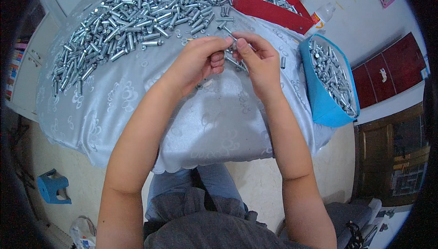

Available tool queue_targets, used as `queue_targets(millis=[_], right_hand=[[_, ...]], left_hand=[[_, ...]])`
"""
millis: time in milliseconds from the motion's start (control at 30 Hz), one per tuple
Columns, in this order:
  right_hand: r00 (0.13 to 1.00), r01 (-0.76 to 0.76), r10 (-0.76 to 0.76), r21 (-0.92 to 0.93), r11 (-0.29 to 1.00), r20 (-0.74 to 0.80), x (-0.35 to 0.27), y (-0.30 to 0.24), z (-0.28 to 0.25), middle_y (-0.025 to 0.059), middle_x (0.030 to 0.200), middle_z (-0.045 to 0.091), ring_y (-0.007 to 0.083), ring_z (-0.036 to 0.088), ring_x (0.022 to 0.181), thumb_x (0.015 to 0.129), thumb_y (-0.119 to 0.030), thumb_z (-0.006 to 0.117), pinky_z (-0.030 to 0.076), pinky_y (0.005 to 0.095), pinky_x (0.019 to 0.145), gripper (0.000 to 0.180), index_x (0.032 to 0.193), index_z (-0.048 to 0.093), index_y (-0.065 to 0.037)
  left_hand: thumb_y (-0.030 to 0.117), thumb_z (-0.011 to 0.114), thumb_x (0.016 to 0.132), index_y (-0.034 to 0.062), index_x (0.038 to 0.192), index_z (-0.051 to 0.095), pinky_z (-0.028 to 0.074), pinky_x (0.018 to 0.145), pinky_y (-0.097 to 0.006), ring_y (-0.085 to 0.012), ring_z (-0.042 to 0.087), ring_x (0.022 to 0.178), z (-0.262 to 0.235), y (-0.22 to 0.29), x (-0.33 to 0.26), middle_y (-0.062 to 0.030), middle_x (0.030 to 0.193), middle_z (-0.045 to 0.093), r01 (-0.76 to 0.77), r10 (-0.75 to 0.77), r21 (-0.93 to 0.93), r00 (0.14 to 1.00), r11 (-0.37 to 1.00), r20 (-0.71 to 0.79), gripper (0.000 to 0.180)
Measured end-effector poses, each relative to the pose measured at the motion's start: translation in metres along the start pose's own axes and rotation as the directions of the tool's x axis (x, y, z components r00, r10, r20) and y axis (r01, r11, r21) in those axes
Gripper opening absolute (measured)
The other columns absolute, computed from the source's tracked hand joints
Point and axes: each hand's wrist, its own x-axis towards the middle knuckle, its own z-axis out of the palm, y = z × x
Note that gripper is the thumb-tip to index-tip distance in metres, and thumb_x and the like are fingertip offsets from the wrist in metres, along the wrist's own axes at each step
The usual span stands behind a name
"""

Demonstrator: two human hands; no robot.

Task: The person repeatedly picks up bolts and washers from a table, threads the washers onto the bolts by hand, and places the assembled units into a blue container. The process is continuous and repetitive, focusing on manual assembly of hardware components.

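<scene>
Over the table, my left hand (196, 60) and my right hand (263, 66) meet, thumbs and fingers pinched together. Between them is a metal expansion bolt (228, 31), its shank pointing up and away; the fingers cover its near end. Both hands seem to grip it. The left hand's other fingers are curled, and whether they hold anything more is hidden. Just beyond the hands lie a few loose bolts (224, 19), with more partly hidden beneath them. A large heap of silver expansion bolts (137, 25) spreads over the far left of the table.
A silvery patterned cloth (205, 135) covers the table. At the far right stands a red box (269, 15) with bolts inside. A blue fabric bin (331, 107) full of bolts stands at the right edge, near a white bottle (325, 11). On the floor at left is a blue stool (54, 187).
</scene>
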Motion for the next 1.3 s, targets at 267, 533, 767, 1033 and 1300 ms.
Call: queue_targets(millis=[267, 533, 767, 1033, 1300], right_hand=[[0.913, 0.386, -0.399, -0.503, 0.774, 0.085, 0.000, 0.004, -0.001, 0.0084, 0.087, 0.059, 0.0136, 0.056, 0.073, 0.072, -0.004, 0.062, 0.044, 0.0241, 0.066, 0.023, 0.095, 0.062, -0.004], [0.918, 0.371, -0.380, -0.579, 0.726, 0.112, -0.001, -0.001, -0.002, 0.0094, 0.077, 0.060, 0.0166, 0.056, 0.068, 0.072, -0.007, 0.063, 0.044, 0.0254, 0.063, 0.016, 0.086, 0.062, -0.001], [0.945, 0.312, -0.308, -0.604, 0.733, 0.114, 0.001, 0.005, -0.007, 0.0107, 0.073, 0.058, 0.0192, 0.055, 0.065, 0.074, -0.014, 0.062, 0.043, 0.0272, 0.060, 0.015, 0.079, 0.060, 0.000], [0.963, 0.266, -0.151, -0.670, 0.693, 0.225, 0.003, 0.005, -0.023, 0.0086, 0.070, 0.058, 0.0189, 0.053, 0.057, 0.074, -0.016, 0.063, 0.041, 0.0274, 0.056, 0.016, 0.081, 0.060, -0.001], [0.913, 0.393, -0.371, -0.614, 0.685, 0.171, 0.002, -0.006, -0.013, 0.0047, 0.064, 0.053, 0.0150, 0.048, 0.052, 0.072, -0.018, 0.065, 0.040, 0.0250, 0.052, 0.020, 0.085, 0.058, -0.004]], left_hand=[[0.026, 0.052, 0.083, 0.0121, 0.072, 0.044, 0.027, 0.047, -0.021, -0.0051, 0.031, 0.052, -0.007, -0.002, 0.007, 0.0066, 0.058, 0.033, 0.009, -0.007, 0.019, 0.996, 1.000, -0.089, 0.020], [0.030, 0.050, 0.085, 0.0077, 0.074, 0.047, 0.030, 0.046, -0.021, -0.0055, 0.034, 0.050, -0.002, -0.007, 0.007, 0.0038, 0.058, 0.038, -0.115, 0.175, 0.244, 0.955, 0.963, -0.240, 0.025], [0.032, 0.051, 0.084, 0.0086, 0.072, 0.048, 0.030, 0.047, -0.022, -0.0067, 0.036, 0.051, -0.001, -0.007, 0.007, 0.0026, 0.057, 0.040, -0.194, 0.308, 0.424, 0.926, 0.885, -0.219, 0.026], [0.032, 0.052, 0.083, 0.0065, 0.072, 0.049, 0.030, 0.044, -0.021, -0.0060, 0.037, 0.048, -0.002, -0.009, 0.007, 0.0024, 0.056, 0.043, -0.187, 0.328, 0.506, 0.922, 0.842, -0.206, 0.028], [0.032, 0.052, 0.083, 0.0074, 0.070, 0.048, 0.030, 0.044, -0.021, -0.0061, 0.037, 0.048, -0.005, -0.005, 0.007, 0.0028, 0.056, 0.042, -0.118, 0.236, 0.375, 0.928, 0.920, -0.288, 0.028]])
